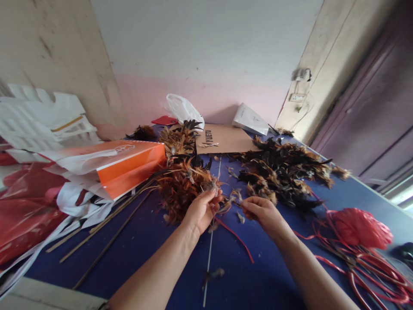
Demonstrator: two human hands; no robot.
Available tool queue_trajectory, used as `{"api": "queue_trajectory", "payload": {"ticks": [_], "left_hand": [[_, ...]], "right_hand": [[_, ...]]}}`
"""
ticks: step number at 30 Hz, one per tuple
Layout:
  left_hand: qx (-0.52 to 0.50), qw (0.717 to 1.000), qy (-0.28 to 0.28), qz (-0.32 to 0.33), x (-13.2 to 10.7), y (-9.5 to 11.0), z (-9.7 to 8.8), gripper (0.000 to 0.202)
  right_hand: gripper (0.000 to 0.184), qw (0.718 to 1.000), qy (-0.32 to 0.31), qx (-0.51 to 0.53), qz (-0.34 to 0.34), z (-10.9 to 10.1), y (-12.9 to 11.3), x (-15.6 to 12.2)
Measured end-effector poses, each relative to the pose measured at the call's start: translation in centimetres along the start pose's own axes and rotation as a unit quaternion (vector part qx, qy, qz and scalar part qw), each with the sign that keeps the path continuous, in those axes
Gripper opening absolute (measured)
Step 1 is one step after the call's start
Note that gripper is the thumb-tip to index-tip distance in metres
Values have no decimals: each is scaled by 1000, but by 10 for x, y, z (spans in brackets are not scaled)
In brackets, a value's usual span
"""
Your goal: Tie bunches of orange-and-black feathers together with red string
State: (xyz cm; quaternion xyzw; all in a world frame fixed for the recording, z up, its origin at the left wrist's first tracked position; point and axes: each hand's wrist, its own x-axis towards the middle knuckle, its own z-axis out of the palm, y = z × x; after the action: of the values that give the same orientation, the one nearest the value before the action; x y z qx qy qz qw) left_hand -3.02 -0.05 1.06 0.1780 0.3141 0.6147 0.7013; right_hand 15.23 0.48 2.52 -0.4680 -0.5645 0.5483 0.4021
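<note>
My left hand (202, 210) is closed around a bunch of brown and black feathers (183, 183) bound to a thin stick over the blue table (155, 254). A red string (235, 236) trails down from under that hand. My right hand (260, 212) is pinched shut just to the right, with small feathers (235, 196) at its fingertips between the two hands. What exactly the right fingers pinch is too small to name.
A loose heap of dark feathers (284, 172) lies right of the hands. Red plastic string in a bundle and coils (359, 228) sits at the right edge. Thin sticks (106, 221), an orange bag (129, 165), white and red bags lie left. Cardboard (226, 138) lies at the back.
</note>
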Motion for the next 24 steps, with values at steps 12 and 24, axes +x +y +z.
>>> {"api": "queue_trajectory", "payload": {"ticks": [12,24], "left_hand": [[51,999,-8,-12,-8,-9,7,12],[120,983,-129,43,-20,-22,15,21]], "right_hand": [[23,966,72,-233,-86,0,-1,-1],[27,970,-114,200,76,20,6,-6]]}}
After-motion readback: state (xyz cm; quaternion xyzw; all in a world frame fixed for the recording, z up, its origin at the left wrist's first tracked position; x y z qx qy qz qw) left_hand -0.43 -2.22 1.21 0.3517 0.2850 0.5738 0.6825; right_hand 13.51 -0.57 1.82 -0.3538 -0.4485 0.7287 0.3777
